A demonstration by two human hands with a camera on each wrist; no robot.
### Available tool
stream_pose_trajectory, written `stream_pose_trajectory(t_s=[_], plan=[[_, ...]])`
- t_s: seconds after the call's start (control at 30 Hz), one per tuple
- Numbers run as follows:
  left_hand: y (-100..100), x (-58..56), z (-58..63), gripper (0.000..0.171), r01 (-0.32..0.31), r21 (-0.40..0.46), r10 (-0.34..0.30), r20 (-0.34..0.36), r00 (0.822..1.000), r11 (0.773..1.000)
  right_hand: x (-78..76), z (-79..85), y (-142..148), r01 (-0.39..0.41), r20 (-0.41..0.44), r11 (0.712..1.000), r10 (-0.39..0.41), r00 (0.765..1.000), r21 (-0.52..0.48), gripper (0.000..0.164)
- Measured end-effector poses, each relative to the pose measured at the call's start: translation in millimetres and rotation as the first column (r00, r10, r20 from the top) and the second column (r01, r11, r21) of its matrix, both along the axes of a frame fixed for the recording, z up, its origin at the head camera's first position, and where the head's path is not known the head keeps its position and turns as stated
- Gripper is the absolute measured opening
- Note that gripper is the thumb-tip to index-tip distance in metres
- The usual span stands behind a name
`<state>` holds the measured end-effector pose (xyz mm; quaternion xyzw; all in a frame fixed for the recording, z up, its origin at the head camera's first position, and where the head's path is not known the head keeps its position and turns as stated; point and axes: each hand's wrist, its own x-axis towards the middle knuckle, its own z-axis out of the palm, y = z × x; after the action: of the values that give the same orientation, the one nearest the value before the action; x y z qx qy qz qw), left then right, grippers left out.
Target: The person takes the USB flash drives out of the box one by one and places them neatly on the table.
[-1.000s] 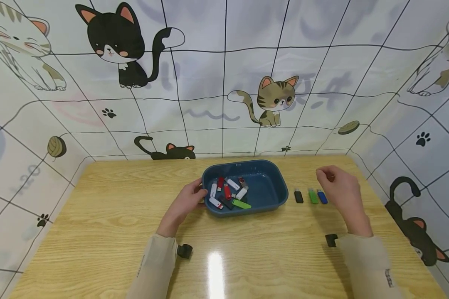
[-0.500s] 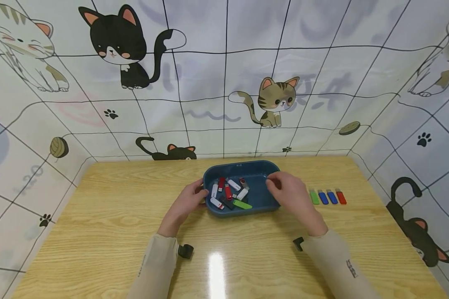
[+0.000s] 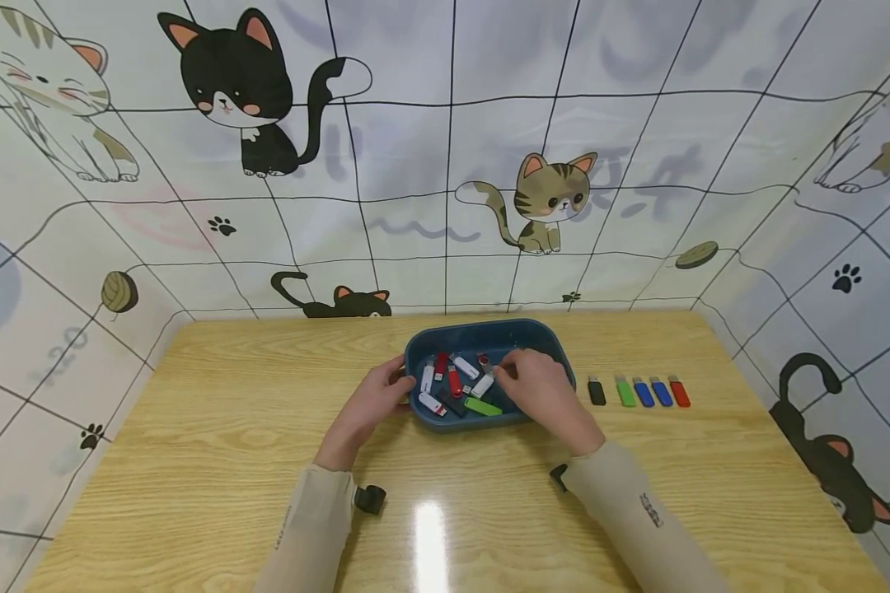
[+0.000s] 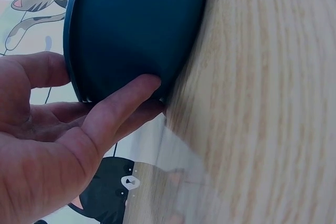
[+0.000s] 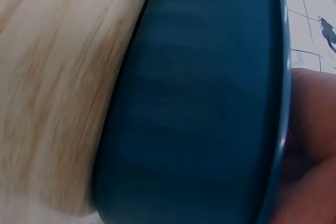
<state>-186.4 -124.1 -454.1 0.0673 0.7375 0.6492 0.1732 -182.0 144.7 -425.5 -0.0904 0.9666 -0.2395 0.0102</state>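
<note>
Since ½ sec ago the R hand (image 3: 537, 387) has moved L, from over the tray's R rim to farther in above the sticks; the black stick (image 3: 597, 391), hidden behind it then, now shows. L hand (image 3: 371, 403) & blue tray (image 3: 519, 333) are in approx. the same pos.

R hand: fingers curled in twd thumb, tips close to a white stick (image 3: 483, 385) & a brownish stick (image 3: 484, 362). Can't tell if it pinches anything; R wrist cam gets mostly the tray's outer wall, w/ only part of the hand past the rim. L hand grips the tray's L end: per L wrist cam, one digit is at the rim, others lie along the outer wall.

Tray sits nr the back of the wood table (image 3: 193, 453). USB sticks in it lie loose at mixed angles, mostly in its L half, incl. a bright red stick (image 3: 455, 381) nr the middle of the pile & a lime stick (image 3: 483, 406) nr the front wall.

R of tray, a row stands side by side, metal ends away from the person. L to R: black, then after a wider gap green stick (image 3: 625, 392), two blue sticks (image 3: 644, 393), red stick (image 3: 680, 392).

Beige sleeves (image 3: 630, 502) on both arms, a small black device (image 3: 371, 498) at each wrist. Wall sheet (image 3: 415, 148) behind has cartoon cats, grid lines & paw prints.
</note>
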Motion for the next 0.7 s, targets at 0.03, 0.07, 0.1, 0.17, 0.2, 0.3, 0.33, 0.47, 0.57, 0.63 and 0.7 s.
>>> stream_pose_trajectory(t_s=[0.03,0.07,0.1,0.17,0.2,0.3,0.33,0.47,0.57,0.63,0.7], plan=[[0.1,0.1,0.1,0.053,0.000,-0.001,0.000,-0.002,1.000,1.000,-0.8,-1.0,-1.4,0.001,0.005,1.000,-0.001,1.000,0.006,0.028],[0.2,0.2,0.1,0.053,0.001,0.000,-0.001,-0.006,1.000,1.000,-1.6,-1.8,-2.7,-0.002,0.009,1.000,0.002,1.000,0.013,0.028],[0.2,0.3,0.2,0.053,0.001,0.000,-0.001,-0.009,1.000,1.000,-2.4,-2.4,-3.8,-0.003,0.013,1.000,0.003,1.000,0.017,0.028],[0.2,0.6,0.5,0.053,0.001,0.002,-0.001,-0.013,1.000,1.000,-3.8,-3.1,-5.9,-0.003,0.026,1.000,0.002,1.000,0.024,0.029],[0.2,0.8,0.9,0.053,0.003,0.004,-0.003,-0.015,1.000,1.000,-4.3,-3.6,-6.7,-0.003,0.034,1.000,0.002,0.999,0.031,0.030],[-0.4,1.1,1.2,0.053,0.003,0.011,-0.003,-0.016,1.000,1.000,-5.5,-3.7,-9.4,0.006,0.067,0.999,-0.009,0.998,0.039,0.035],[-0.5,1.1,1.3,0.052,0.002,0.012,-0.002,-0.014,1.000,1.000,-5.9,-3.9,-10.3,0.011,0.081,0.999,-0.014,0.997,0.041,0.038],[-0.7,0.5,1.1,0.052,-0.002,0.011,0.002,-0.009,1.000,1.000,-7.6,-4.9,-14.2,0.027,0.129,0.999,-0.032,0.991,0.043,0.051],[-0.8,-0.2,0.2,0.052,-0.001,0.005,0.001,-0.014,1.000,1.000,-9.2,-6.2,-17.2,0.025,0.142,0.997,-0.035,0.989,0.070,0.057],[-0.7,-0.4,-0.1,0.053,-0.001,0.002,0.001,-0.018,1.000,1.000,-10.2,-6.9,-19.2,0.022,0.145,0.996,-0.035,0.989,0.092,0.058],[-0.5,-0.4,-0.3,0.053,-0.001,0.001,0.001,-0.021,1.000,1.000,-10.7,-7.0,-21.1,0.021,0.142,0.994,-0.036,0.989,0.108,0.059]])
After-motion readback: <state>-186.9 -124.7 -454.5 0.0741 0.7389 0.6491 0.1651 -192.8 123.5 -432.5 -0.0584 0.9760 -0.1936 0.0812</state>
